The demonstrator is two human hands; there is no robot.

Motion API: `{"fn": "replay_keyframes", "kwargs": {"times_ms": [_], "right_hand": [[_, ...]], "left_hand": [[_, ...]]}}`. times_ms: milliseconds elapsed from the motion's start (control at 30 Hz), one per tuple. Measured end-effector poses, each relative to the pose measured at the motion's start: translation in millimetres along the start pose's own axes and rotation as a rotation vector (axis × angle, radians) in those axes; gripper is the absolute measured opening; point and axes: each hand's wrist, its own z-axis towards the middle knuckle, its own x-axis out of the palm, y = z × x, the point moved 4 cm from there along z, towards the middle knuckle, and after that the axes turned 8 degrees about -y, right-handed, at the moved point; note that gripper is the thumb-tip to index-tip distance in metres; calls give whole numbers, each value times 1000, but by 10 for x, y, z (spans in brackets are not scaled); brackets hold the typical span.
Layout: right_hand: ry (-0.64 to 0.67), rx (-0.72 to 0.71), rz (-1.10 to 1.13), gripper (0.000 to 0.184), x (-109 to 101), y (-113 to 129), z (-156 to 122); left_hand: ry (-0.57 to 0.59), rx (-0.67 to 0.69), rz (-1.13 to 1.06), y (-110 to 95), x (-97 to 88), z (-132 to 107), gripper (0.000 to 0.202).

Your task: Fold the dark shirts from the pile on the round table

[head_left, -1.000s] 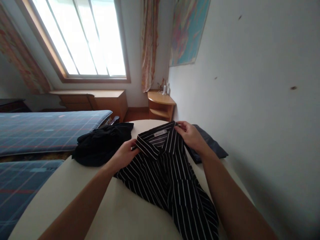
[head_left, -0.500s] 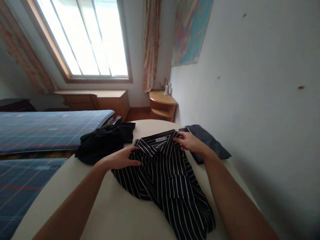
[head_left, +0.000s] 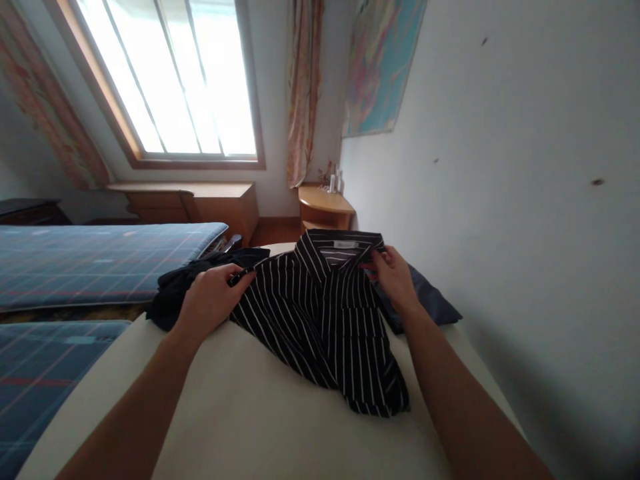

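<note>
A black shirt with thin white stripes (head_left: pixel 325 320) lies partly lifted over a cream table top (head_left: pixel 240 413). My left hand (head_left: pixel 210 300) is closed on the shirt's left shoulder edge. My right hand (head_left: pixel 395 277) pinches the shirt at the right side of the collar. The collar stands raised off the table, with a white label showing inside it. The lower part of the shirt rests crumpled on the table.
A heap of black cloth (head_left: pixel 200 283) lies at the table's far left. A folded dark grey garment (head_left: pixel 430 300) sits at the far right by the white wall. Blue plaid mattresses (head_left: pixel 95 257) stand to the left. Wooden cabinets (head_left: pixel 325 207) are under the window.
Both hands took hold of the shirt's shoulders and lifted the collar up and away from me. The shirt's lower part slid further onto the table.
</note>
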Motion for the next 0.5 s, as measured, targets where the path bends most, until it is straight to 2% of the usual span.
{"fn": "replay_keyframes", "kwargs": {"times_ms": [133,233,367,433,500], "right_hand": [[-63,16,-31,43,-88,-55,21],[-155,9,-58,45,-176,-115,64],[-255,-17,-40,47,-264,-178,126],[-285,-22,13,49,-280,-210,148],[-288,-23,82,51,-272,-236,165]], "left_hand": [[215,69,135,3,128,-104,41],[383,148,82,4,224,-208,37],[673,207,19,60,280,-355,34],[681,195,96,99,256,-364,28],[580,201,146,87,202,-313,18]]}}
